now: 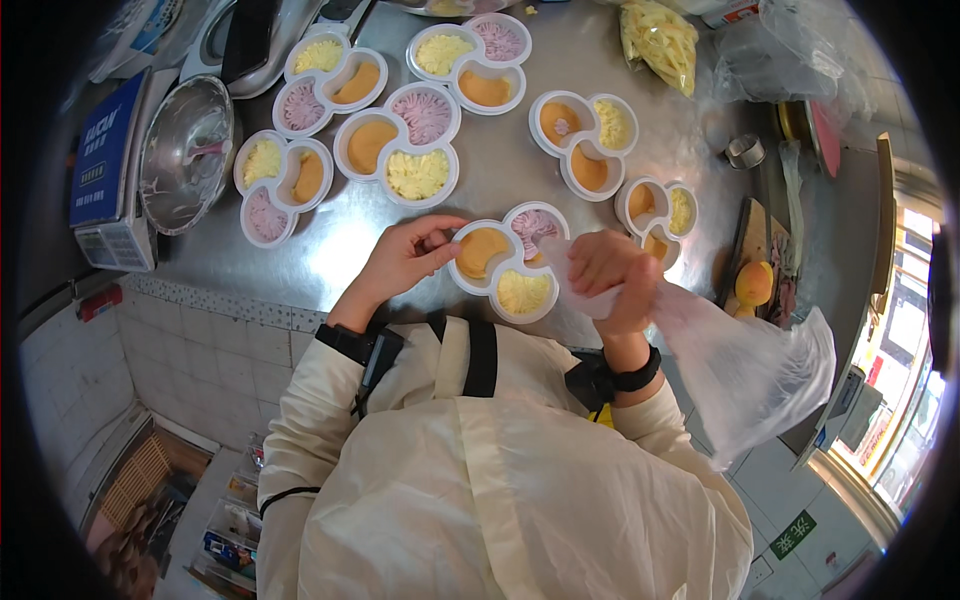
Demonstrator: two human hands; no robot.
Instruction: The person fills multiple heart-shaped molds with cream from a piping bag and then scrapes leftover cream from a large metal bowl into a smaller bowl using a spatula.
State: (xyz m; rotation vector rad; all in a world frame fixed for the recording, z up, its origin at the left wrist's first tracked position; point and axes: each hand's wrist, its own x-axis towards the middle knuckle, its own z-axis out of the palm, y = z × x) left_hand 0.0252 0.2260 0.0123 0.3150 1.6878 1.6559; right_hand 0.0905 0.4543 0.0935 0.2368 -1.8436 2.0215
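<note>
A white three-lobed container (492, 283) stands on the steel table close in front of me. It has an orange-tan filling in one cup, yellow shreds in another, and pink piped cream (533, 228) in the third. My left hand (408, 258) is closed at its left rim, thumb and fingers pinching the edge. My right hand (615, 278) is wrapped round a clear plastic piping bag (745, 365), whose tip end lies over the pink cup. The bag's loose upper part hangs to the right. My right hand and the bag hide the exact tip.
Several similar containers with all three cups filled, such as one (397, 145), stand at back left. Two others (583, 143) on the right have tan and yellow fillings. A metal bowl (188, 155) sits left. A bag of yellow shreds (660, 45) lies at the back.
</note>
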